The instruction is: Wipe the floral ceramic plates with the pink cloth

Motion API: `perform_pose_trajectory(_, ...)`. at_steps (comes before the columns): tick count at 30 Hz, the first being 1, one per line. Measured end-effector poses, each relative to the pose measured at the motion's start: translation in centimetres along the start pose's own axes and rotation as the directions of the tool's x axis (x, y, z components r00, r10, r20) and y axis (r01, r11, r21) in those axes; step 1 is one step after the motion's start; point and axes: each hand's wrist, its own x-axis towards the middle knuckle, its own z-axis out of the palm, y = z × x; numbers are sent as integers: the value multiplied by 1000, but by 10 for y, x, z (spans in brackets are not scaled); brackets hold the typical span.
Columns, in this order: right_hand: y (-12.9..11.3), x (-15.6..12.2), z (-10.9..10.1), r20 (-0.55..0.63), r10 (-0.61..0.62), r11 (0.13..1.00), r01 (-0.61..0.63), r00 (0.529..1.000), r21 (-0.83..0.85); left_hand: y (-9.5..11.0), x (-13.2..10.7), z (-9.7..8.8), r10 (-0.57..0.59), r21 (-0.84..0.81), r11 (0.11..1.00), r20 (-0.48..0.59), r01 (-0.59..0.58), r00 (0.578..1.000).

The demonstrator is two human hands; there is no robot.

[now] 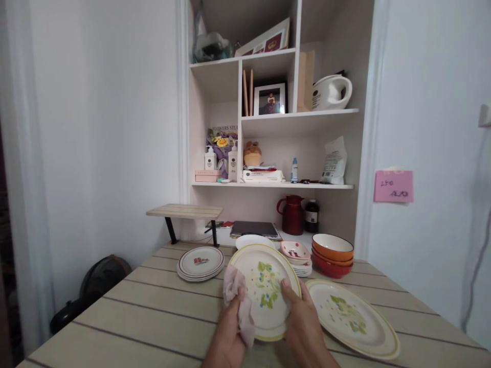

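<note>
A yellow-rimmed plate (pixel 251 263) with green leaves and blue dots is held up, tilted toward me. My right hand (pixel 305 319) grips its right edge, thumb on the front face and fingers behind. At the plate's left edge, my left hand (pixel 230 327) is closed on a pale pink cloth (pixel 235 282), which is folded over the rim. To the right, a larger oval platter (pixel 374 324) with a matching leaf pattern lies on the table. A stack of red-rimmed plates (pixel 201 261) sits to the left of the held plate.
Orange and red bowls (pixel 332 249) are stacked at the back right, beside small strawberry-patterned dishes (pixel 295 250). Behind the held plate lies a white dish (pixel 255 240). A red jug (pixel 293 214) and dark bottle (pixel 312 215) stand under the shelves. A small raised wooden stand (pixel 184 210) is at the back left.
</note>
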Motion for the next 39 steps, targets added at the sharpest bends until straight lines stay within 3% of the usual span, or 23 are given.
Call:
perform_pose_trajectory(5,2,2,2,30,-10,999,8,1000,50,-9,3,-1,-39,-16,999,15,39,999)
perform_pose_trajectory(10,-1,4,4,120,219,974,-224,968,23,-6,9,-8,48,12,999,-97,-47,994)
perform_pose_trajectory(13,-14,7,3,136,296,955,-294,946,-32,5,7,-11,113,63,992,-133,-106,985)
perform_pose_trajectory(18,-43,8,1,298,273,962,-251,915,-111,21,0,-11,196,139,974,-125,-178,973)
perform_pose_trajectory(23,-62,3,-3,342,261,954,-187,903,-234,21,-6,-8,201,289,939,-18,-188,979)
perform_pose_trajectory(31,-59,1,-7,413,382,905,-245,827,-347,21,-6,-7,210,346,917,5,-199,978)
perform_pose_trajectory(34,-52,4,-7,406,366,915,-245,838,-321,21,-5,-9,179,307,935,23,-177,984)
perform_pose_trajectory(39,-34,8,-7,270,304,942,-246,913,-229,23,0,-14,112,220,970,-46,-99,993)
